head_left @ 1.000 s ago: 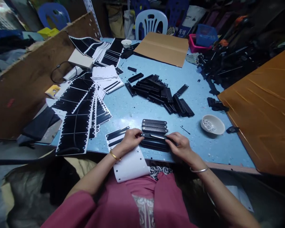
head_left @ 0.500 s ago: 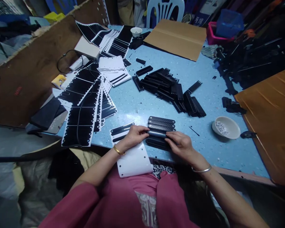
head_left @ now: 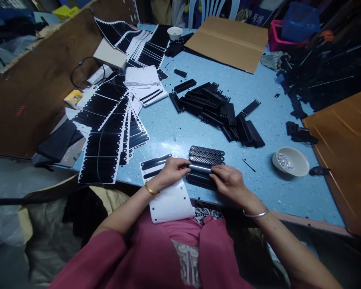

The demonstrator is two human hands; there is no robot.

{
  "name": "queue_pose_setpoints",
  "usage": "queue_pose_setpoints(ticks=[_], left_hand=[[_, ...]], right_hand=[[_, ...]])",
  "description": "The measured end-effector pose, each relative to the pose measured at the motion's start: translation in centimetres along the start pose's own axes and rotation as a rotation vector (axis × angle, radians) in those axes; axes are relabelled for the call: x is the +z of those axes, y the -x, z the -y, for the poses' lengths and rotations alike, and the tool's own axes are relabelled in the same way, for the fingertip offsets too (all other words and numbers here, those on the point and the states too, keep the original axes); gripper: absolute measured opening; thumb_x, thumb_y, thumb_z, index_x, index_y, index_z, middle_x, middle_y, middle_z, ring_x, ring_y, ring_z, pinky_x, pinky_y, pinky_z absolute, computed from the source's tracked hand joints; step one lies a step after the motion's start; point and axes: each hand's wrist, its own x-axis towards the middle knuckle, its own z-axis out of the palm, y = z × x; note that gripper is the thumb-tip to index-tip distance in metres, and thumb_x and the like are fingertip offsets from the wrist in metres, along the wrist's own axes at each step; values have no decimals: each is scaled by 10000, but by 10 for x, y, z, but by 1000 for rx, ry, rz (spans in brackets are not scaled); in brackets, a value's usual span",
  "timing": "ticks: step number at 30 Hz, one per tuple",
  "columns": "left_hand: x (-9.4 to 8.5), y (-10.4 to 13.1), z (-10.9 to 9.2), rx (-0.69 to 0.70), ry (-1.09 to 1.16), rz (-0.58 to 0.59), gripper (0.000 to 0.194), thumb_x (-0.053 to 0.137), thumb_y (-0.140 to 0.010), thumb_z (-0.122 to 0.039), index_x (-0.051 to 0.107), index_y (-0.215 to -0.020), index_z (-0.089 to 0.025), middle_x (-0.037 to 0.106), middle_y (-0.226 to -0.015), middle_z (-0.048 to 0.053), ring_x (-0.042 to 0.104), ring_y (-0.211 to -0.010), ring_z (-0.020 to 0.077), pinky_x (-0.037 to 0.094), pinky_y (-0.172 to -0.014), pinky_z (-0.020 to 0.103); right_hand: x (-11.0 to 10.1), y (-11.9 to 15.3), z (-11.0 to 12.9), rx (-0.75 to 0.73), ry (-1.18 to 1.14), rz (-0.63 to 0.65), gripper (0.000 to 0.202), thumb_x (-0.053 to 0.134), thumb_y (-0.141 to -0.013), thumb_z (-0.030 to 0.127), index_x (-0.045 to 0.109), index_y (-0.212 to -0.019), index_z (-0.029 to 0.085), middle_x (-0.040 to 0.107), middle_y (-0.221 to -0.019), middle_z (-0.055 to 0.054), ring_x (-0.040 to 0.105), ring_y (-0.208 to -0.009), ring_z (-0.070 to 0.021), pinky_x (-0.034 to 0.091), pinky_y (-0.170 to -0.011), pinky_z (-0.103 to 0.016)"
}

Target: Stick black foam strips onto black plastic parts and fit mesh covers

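Note:
My left hand (head_left: 175, 170) pinches the left end of a glossy dark adhesive strip (head_left: 200, 168) between thumb and fingers. At its right end, my right hand (head_left: 229, 180) closes on the same strip. The strip is stretched level over a row of long black plastic pieces, and I cannot tell whether it touches the one below. Nearest me in that row lies a plain black piece (head_left: 201, 180). Beyond the strip are textured black pieces (head_left: 207, 154) with round holes at their ends. A white backing sheet (head_left: 170, 202) with black strips lies partly under my left hand, overhanging the table edge.
A heap of black plastic pieces (head_left: 210, 104) covers the table's middle. Sheets of black strips (head_left: 102, 140) spread on the left. On the right stands a white bowl (head_left: 301, 163) of small shiny parts. Cardboard (head_left: 228, 42) lies at the back; a thin black stick (head_left: 248, 165) is nearby.
The view has shifted slightly, so the table's things sit a little differently in the picture. Both hands keep their hold on the strip, with hardly any movement.

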Motion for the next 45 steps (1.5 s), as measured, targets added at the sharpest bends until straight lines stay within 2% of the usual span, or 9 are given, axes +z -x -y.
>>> queue_pose_setpoints(ticks=[9,22,28,31,37,45], left_hand=[[1,0,0,-15,-11,1,227,701,-763,-170,763,-977,-127,746,-777,51,631,-633,126,496,-606,234],[1,0,-4,-45,18,-2,228,707,-743,-139,771,-962,-120,742,-749,47,606,-596,113,473,-569,215],[1,1,-8,-38,33,-25,245,693,-744,-78,764,-978,-63,734,-719,38,597,-586,105,461,-565,198],[1,1,-9,-25,51,-35,285,684,-753,-62,756,-1028,-75,758,-805,61,647,-654,122,500,-615,207],[-1,1,-4,97,54,-19,175,680,-795,-131,783,-934,-154,773,-917,88,723,-828,175,577,-790,281],[-1,-1,2,243,-40,-47,153,677,-814,-176,790,-914,-198,780,-927,79,742,-848,195,608,-814,324]], right_hand=[[-2,0,1,2,22,27,183,581,-892,250,751,-921,188,750,-895,-102,697,-766,-212,558,-702,-350],[0,1,3,-15,33,-10,164,588,-879,234,743,-895,181,749,-872,-97,694,-748,-213,544,-682,-347],[-2,-1,6,-18,49,14,161,577,-891,216,734,-885,185,748,-871,-111,684,-743,-215,524,-674,-337],[-2,-1,6,-20,47,22,161,580,-889,213,734,-877,169,747,-868,-115,682,-739,-216,523,-668,-338],[0,-1,1,30,13,43,163,605,-863,225,754,-909,179,752,-877,-99,692,-759,-216,551,-685,-350],[-5,0,-8,109,-231,52,157,672,-862,289,773,-959,219,769,-901,-78,713,-790,-204,593,-723,-352]])
